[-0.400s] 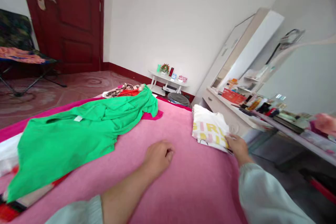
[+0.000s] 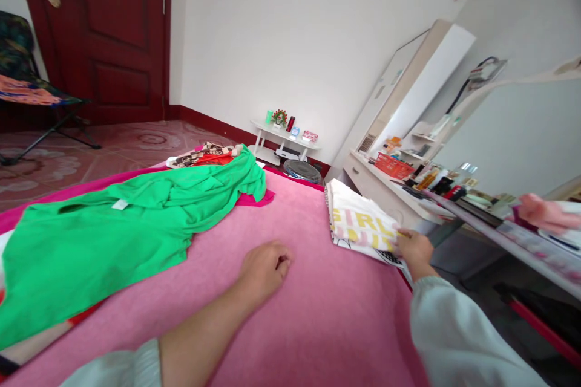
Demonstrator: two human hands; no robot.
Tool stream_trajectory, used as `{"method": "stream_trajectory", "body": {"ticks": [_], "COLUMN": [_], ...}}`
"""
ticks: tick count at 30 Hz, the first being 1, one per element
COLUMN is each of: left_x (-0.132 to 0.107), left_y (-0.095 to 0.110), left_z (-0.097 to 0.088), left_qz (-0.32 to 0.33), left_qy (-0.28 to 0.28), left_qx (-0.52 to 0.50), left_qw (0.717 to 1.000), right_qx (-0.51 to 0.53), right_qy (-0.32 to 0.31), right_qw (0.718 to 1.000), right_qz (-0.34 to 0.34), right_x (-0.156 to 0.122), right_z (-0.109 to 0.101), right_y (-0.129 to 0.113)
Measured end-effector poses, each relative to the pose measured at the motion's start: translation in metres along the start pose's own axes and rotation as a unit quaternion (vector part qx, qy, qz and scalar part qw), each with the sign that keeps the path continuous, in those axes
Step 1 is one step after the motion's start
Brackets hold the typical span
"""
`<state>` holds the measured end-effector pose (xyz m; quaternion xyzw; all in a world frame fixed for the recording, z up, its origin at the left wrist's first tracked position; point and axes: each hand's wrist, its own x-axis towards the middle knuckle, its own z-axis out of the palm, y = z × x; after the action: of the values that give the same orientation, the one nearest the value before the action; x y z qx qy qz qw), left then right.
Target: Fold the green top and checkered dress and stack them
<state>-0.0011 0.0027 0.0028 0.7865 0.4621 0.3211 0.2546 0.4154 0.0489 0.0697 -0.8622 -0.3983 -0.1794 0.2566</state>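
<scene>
My left hand (image 2: 263, 267) rests on the pink bedcover (image 2: 318, 314), fingers curled loosely with nothing in them. My right hand (image 2: 413, 251) is at the bed's right edge, fingers closed on the near corner of a folded white garment (image 2: 358, 221) with yellow and pink lettering. A large green shirt (image 2: 113, 236) lies spread out on the left of the bed, well apart from both hands. Both my forearms wear pale grey-green sleeves.
More patterned clothes (image 2: 204, 156) lie at the bed's far end beyond the green shirt. A white dressing table (image 2: 394, 193) with bottles and a red basket (image 2: 393, 166) stands right. A small white shelf (image 2: 284, 136), a dark red door (image 2: 104, 30) and a folding chair (image 2: 27, 91) stand behind.
The view has shifted slightly to the right. My right hand has stayed on the folded white garment's corner, which looks a little more lifted; my left hand has barely moved.
</scene>
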Motion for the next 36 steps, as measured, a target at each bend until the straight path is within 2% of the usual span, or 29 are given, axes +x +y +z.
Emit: {"method": "stream_trajectory", "body": {"ticks": [1,3,5,7,8,10,11,15,19,22,26,30,33,36], "left_x": [0.000,0.000,0.000,0.000,0.000,0.001,0.002,0.003,0.002,0.002,0.000,-0.007,-0.014,-0.018], "left_y": [0.000,0.000,0.001,0.000,0.000,-0.002,-0.003,-0.009,-0.013,-0.016,-0.017,-0.012,-0.009,-0.009], "left_z": [0.000,0.000,0.000,0.000,0.000,0.002,0.002,0.005,0.007,0.007,0.007,0.006,0.004,0.004], "left_qz": [0.001,0.003,0.003,0.000,-0.001,0.000,0.004,0.025,0.049,0.065,0.080,0.101,0.113,0.120], "left_qy": [0.000,0.001,0.003,0.005,0.005,0.005,0.004,0.009,0.014,0.012,0.005,0.000,0.008,0.020], "left_qx": [-0.002,0.000,0.005,0.006,0.004,-0.002,-0.004,-0.011,-0.024,-0.028,-0.020,0.021,0.028,0.010], "left_qw": [1.000,1.000,1.000,1.000,1.000,1.000,1.000,1.000,0.998,0.997,0.997,0.995,0.993,0.993], "right_qx": [-0.016,-0.042,-0.052,-0.052,-0.054,-0.060,-0.061,-0.082,-0.118,-0.113,-0.113,-0.105,-0.092,-0.069], "right_qy": [-0.001,0.038,0.064,0.003,-0.044,-0.120,-0.137,-0.158,-0.162,-0.198,-0.228,-0.222,-0.217,-0.211], "right_qw": [1.000,0.998,0.991,0.981,0.977,0.976,0.977,0.980,0.979,0.973,0.967,0.969,0.970,0.971], "right_qz": [-0.004,-0.026,-0.108,-0.187,-0.200,-0.174,-0.148,-0.086,-0.046,-0.023,-0.022,-0.032,-0.061,-0.094], "right_x": [-0.009,-0.029,-0.048,-0.062,-0.067,-0.076,-0.080,-0.097,-0.128,-0.154,-0.186,-0.213,-0.223,-0.221], "right_z": [0.002,0.004,0.008,0.014,0.019,0.028,0.032,0.038,0.030,0.017,-0.006,-0.023,-0.029,-0.032], "right_y": [-0.002,-0.012,-0.024,-0.034,-0.038,-0.040,-0.040,-0.040,-0.044,-0.048,-0.058,-0.068,-0.068,-0.062]}}
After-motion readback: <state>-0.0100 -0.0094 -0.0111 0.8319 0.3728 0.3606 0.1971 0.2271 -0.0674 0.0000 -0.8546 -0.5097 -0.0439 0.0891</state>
